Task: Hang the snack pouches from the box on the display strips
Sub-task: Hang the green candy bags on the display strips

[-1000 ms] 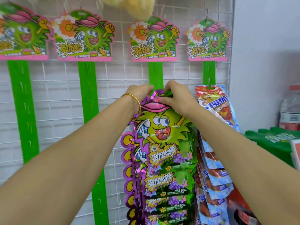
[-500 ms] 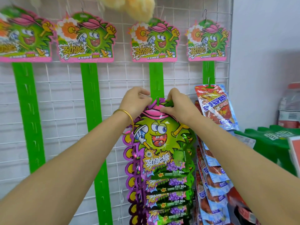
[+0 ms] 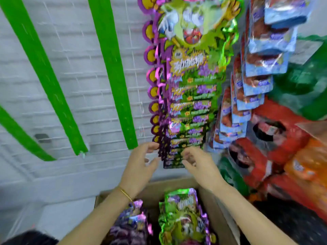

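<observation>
Open brown cardboard box [image 3: 178, 184] at bottom edge of view holds loose shiny green-and-purple snack pouches [image 3: 182, 218], heaped, upper ones tilted. Above box, column of same green-and-purple pouches hung overlapping [image 3: 189, 96] on white wire grid panel [image 3: 74, 71]. Two bare green display strips [image 3: 113, 71] to left. Left hand [image 3: 141, 167] and right hand [image 3: 200, 165] at column's lowest pouches, fingers loosely spread, holding nothing. Red-and-blue pouches [image 3: 261, 68] hang to right.
</observation>
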